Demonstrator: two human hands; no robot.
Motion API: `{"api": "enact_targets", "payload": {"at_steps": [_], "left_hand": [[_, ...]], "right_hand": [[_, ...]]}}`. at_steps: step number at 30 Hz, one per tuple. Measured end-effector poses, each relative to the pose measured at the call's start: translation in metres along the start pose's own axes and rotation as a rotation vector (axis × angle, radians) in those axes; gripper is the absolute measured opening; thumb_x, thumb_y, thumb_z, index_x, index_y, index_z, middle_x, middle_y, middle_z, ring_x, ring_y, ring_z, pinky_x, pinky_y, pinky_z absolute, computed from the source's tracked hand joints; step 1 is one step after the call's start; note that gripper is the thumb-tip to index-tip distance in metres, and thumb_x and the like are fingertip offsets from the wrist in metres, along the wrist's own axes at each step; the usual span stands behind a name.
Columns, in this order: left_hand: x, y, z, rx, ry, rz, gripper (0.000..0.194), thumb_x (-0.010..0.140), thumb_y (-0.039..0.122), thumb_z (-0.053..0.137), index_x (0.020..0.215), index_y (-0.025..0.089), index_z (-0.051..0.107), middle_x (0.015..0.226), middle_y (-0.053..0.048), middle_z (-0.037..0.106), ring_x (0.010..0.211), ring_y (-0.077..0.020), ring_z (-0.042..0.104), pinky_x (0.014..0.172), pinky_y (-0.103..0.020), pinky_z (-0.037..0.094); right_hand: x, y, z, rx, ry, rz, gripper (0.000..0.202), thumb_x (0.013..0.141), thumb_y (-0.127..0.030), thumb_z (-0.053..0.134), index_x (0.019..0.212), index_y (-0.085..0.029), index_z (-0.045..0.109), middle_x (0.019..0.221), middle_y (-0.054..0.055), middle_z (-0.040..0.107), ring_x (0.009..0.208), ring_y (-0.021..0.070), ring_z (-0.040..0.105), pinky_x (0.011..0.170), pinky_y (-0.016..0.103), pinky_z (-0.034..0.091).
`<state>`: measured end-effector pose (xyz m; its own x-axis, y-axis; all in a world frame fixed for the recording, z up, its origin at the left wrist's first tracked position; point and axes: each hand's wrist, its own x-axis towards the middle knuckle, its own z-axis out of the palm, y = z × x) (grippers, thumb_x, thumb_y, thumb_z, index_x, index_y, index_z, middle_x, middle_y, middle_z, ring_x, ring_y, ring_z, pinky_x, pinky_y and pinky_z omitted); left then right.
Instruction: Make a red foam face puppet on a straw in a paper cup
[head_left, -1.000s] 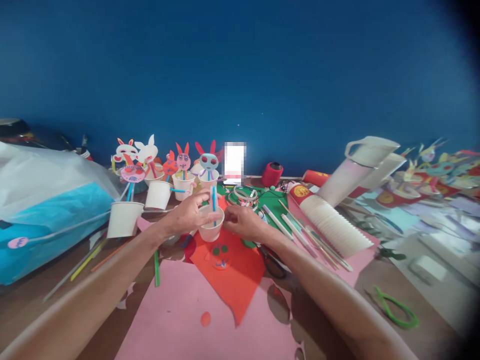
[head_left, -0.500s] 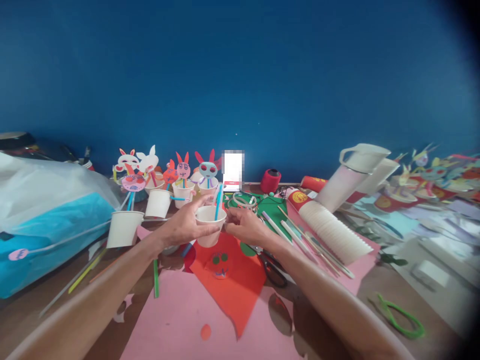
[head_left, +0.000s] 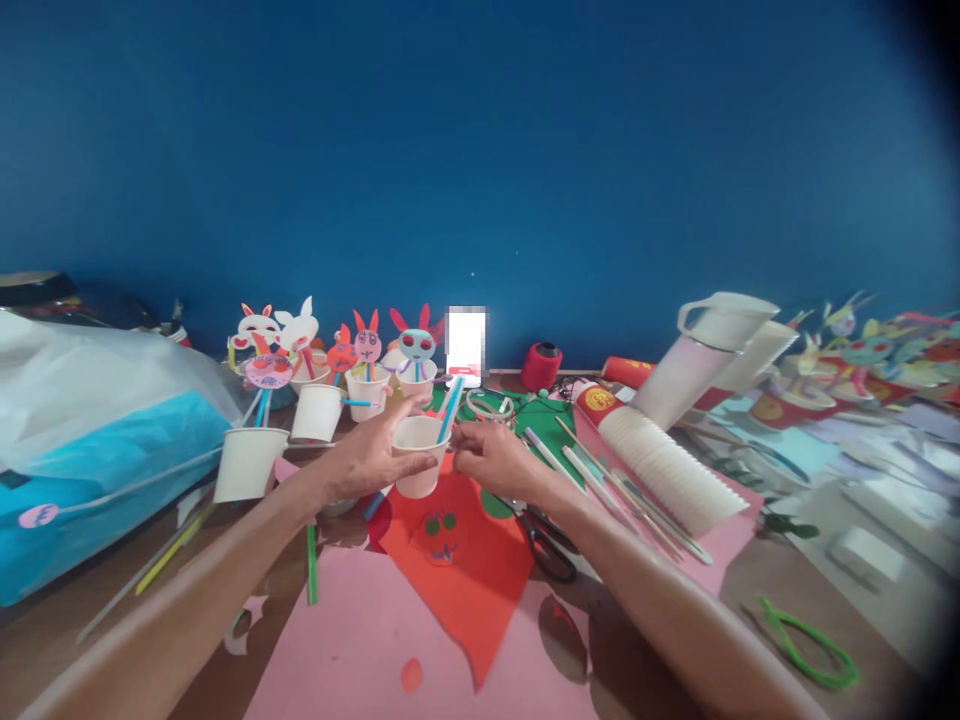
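Note:
My left hand (head_left: pixel 367 455) is closed around a white paper cup (head_left: pixel 417 478), fingers behind it and thumb across its front. A blue straw (head_left: pixel 450 410) stands in the cup, leaning right past the rim, with a paler strip beside it. My right hand (head_left: pixel 491 455) is at the cup's right side, fingertips bent together by the rim; whatever they pinch is hidden. Below the cup lies an orange-red paper sheet (head_left: pixel 480 610) bearing a round face cutout (head_left: pixel 439 537) with green eyes. Scissors (head_left: pixel 551 545) with black handles lie beneath my right wrist.
Paper cups with rabbit-like puppets (head_left: pixel 367 345) stand at the back left. A stack of paper cups (head_left: pixel 675 470) lies on the right, near a white jug (head_left: pixel 697 350). A blue-and-white plastic bag (head_left: pixel 105 450) fills the left side. A lit phone (head_left: pixel 466 345) stands against the wall.
The blue straw in the cup has tilted further to the right. Both hands keep nearly the same place around the cup, and the view has shifted slightly.

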<state>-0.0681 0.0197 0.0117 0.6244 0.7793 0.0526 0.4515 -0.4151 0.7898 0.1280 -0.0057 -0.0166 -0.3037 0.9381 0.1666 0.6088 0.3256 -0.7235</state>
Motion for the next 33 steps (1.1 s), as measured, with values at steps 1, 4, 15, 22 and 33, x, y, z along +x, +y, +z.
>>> {"api": "enact_targets", "payload": {"at_steps": [1,4,15,22,33], "left_hand": [[0.000,-0.001,0.000,-0.013,-0.001,0.010,0.073,0.072,0.046,0.058,0.135,0.024,0.027,0.139,-0.011,0.034,0.122,-0.0289,0.039,0.088,-0.037,0.044],[0.001,-0.007,0.002,-0.006,0.049,0.036,0.073,0.072,0.046,0.058,0.134,0.023,0.027,0.138,-0.011,0.034,0.123,-0.0284,0.036,0.091,-0.039,0.042],[0.000,-0.003,0.009,0.046,0.147,0.025,0.080,0.070,0.050,0.059,0.135,0.019,0.023,0.137,-0.013,0.036,0.126,-0.0299,0.031,0.097,-0.040,0.035],[-0.004,0.005,0.009,-0.059,0.101,-0.004,0.082,0.071,0.047,0.059,0.137,0.016,0.021,0.141,-0.016,0.027,0.129,-0.0310,0.023,0.096,-0.042,0.037],[-0.006,-0.001,-0.024,-0.511,-0.047,0.060,0.043,0.079,0.026,0.052,0.121,0.022,0.046,0.124,-0.009,0.051,0.114,-0.0226,0.047,0.095,-0.037,0.036]], "right_hand": [[-0.001,-0.001,-0.001,-0.009,-0.001,0.008,0.016,0.064,-0.010,0.047,0.073,-0.016,0.058,0.052,-0.006,0.047,0.049,0.0077,0.041,0.048,0.018,0.029],[-0.002,-0.003,-0.004,-0.022,-0.006,0.033,0.018,0.065,-0.011,0.046,0.076,-0.017,0.059,0.053,-0.006,0.048,0.050,0.0080,0.043,0.047,0.018,0.029],[-0.004,-0.011,-0.005,-0.048,-0.011,-0.005,0.039,0.074,-0.031,0.057,0.109,-0.019,0.046,0.068,-0.003,0.058,0.062,0.0115,0.052,0.054,0.020,0.032],[-0.006,-0.014,-0.002,-0.202,0.039,-0.045,0.037,0.076,-0.052,0.052,0.091,-0.018,0.053,0.061,-0.004,0.050,0.053,0.0096,0.042,0.049,0.021,0.024],[-0.005,-0.015,-0.013,0.053,0.081,-0.059,0.034,0.070,-0.032,0.063,0.100,-0.017,0.057,0.075,-0.001,0.059,0.068,0.0121,0.051,0.059,0.021,0.038]]}}
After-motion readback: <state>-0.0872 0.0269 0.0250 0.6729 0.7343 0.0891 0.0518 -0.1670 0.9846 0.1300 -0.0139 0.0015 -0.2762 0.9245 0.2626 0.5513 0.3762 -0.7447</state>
